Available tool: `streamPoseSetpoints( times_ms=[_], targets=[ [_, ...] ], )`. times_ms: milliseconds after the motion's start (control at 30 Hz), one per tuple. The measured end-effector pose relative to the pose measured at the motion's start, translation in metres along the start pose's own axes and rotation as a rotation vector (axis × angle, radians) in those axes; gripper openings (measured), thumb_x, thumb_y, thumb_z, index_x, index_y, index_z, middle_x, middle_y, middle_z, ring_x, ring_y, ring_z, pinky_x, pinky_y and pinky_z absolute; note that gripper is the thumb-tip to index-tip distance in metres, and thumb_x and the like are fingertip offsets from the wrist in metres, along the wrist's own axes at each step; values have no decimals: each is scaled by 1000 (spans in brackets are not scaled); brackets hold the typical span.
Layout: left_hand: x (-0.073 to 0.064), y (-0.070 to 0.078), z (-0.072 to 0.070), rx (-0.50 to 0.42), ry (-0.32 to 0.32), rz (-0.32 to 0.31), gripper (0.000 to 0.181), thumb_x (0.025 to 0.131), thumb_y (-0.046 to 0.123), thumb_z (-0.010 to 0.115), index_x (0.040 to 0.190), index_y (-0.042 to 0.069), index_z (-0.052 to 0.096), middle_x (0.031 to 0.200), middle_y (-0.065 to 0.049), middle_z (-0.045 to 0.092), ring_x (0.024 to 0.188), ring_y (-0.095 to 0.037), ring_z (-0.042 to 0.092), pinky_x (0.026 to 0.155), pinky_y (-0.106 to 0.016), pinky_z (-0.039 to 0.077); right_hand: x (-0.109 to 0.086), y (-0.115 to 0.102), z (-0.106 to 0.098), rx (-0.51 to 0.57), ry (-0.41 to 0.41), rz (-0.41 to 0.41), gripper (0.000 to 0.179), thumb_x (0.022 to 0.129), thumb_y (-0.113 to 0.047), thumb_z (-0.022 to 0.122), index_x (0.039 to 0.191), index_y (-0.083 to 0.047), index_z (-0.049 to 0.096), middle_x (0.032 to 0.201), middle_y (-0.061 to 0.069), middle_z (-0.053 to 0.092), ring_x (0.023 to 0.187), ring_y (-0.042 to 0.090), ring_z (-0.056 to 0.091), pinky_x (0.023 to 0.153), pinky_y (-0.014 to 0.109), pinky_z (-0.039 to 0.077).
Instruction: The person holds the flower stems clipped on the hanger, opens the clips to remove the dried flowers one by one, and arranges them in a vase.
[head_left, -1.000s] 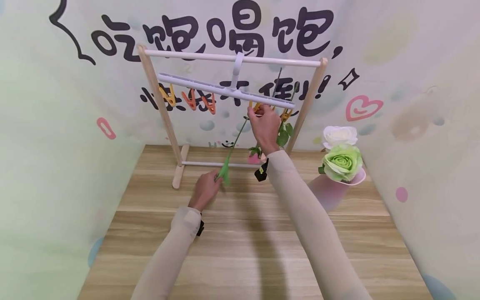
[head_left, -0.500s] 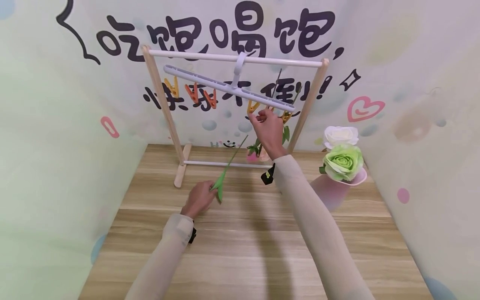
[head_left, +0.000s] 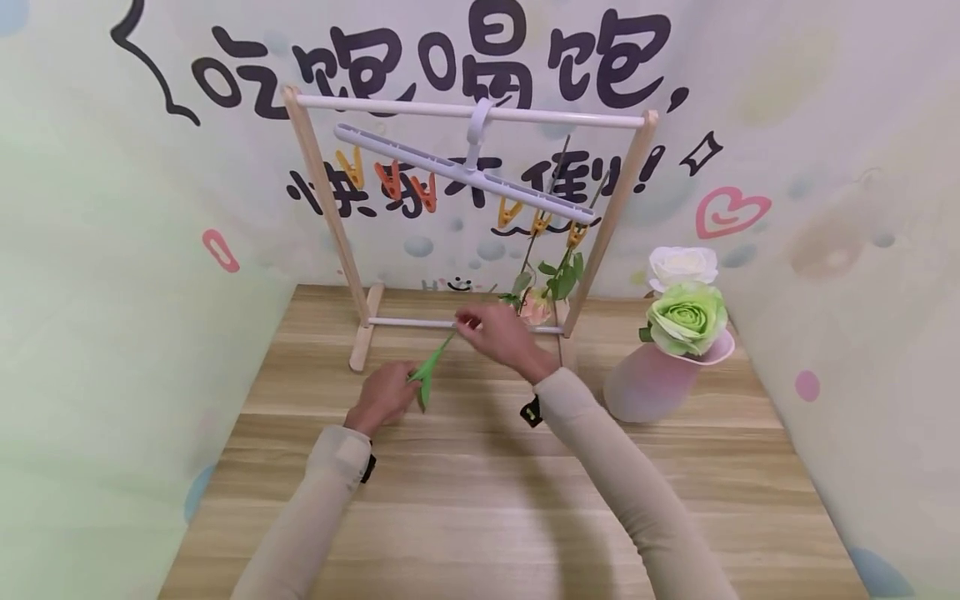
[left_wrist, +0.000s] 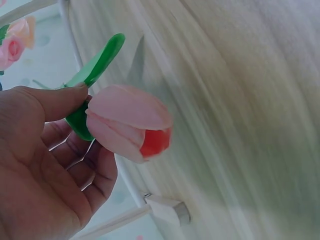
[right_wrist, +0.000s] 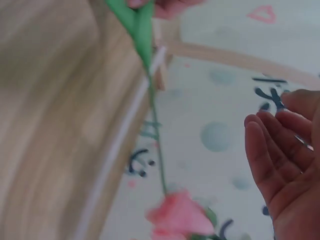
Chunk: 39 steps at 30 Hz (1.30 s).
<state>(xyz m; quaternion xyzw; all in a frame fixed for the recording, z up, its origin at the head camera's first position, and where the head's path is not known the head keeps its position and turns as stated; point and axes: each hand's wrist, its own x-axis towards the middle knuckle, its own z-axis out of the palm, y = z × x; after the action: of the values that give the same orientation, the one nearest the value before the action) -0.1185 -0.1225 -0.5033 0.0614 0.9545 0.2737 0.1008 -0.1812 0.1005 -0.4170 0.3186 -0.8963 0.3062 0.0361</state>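
Note:
My left hand (head_left: 382,397) pinches a tulip (left_wrist: 129,119), thumb and fingers just behind its pink bloom with the red inside. Its green leaves (head_left: 426,379) and stem point up and to the right in the head view. My right hand (head_left: 498,335) is beyond the stem's end, below the hanger; in the right wrist view its fingers (right_wrist: 260,155) are loosely bent and hold nothing. Above hangs a pale hanger (head_left: 465,173), tilted down to the right, with yellow and orange clips. Two of its right-hand clips hold flowers head down, among them a pale pink bloom (head_left: 536,307).
The hanger hooks over the white top bar (head_left: 390,106) of a wooden-sided rack (head_left: 324,200). On the right a pink vase (head_left: 647,383) holds a green flower (head_left: 686,318) and a white flower (head_left: 682,267). A printed wall stands close behind the rack.
My right hand has left the yellow clip and come down toward the tulip's stem. My left hand has drawn the tulip down and left, away from the hanger, whose right end hangs lower.

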Motion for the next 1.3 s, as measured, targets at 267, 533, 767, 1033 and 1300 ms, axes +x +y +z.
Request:
streamPoseSetpoints(
  times_ms=[267, 533, 767, 1033, 1300],
  targets=[
    [-2, 2, -7, 122, -1, 48, 12, 93, 15, 66, 82, 12, 65, 71, 1, 59, 60, -14, 53, 53, -29, 41, -11, 7, 53, -200, -200, -114, 30, 93, -20, 70, 119, -5, 70, 129, 11, 63, 119, 25, 60, 101, 38, 48],
    [-5, 11, -12, 227, -8, 144, 14, 92, 16, 70, 79, 13, 64, 72, 2, 58, 63, -16, 51, 56, -32, 41, -20, 11, 69, -253, -221, -122, 26, 89, -15, 73, 114, -9, 73, 110, 4, 68, 104, 20, 62, 93, 35, 50],
    [-5, 17, -16, 284, -66, 183, 13, 92, 18, 71, 81, 14, 65, 72, 3, 58, 64, -15, 51, 55, -30, 40, -25, 12, 73, -273, -248, -94, 18, 90, -17, 74, 107, -14, 76, 98, 1, 68, 90, 17, 63, 80, 33, 52],
    [-8, 27, -15, 343, -74, 245, 10, 90, 18, 73, 82, 15, 66, 73, 3, 59, 64, -14, 51, 55, -31, 40, -37, 18, 74, -252, -274, -59, 13, 91, -22, 73, 104, -19, 77, 92, -3, 66, 80, 11, 61, 70, 28, 51],
    [-7, 37, -14, 334, -93, 257, 6, 89, 18, 74, 88, 13, 71, 78, 3, 63, 69, -14, 53, 61, -34, 45, -46, 20, 64, -235, -306, -38, 9, 92, -21, 72, 99, -19, 77, 93, -4, 68, 83, 11, 63, 72, 29, 52]
  ],
)
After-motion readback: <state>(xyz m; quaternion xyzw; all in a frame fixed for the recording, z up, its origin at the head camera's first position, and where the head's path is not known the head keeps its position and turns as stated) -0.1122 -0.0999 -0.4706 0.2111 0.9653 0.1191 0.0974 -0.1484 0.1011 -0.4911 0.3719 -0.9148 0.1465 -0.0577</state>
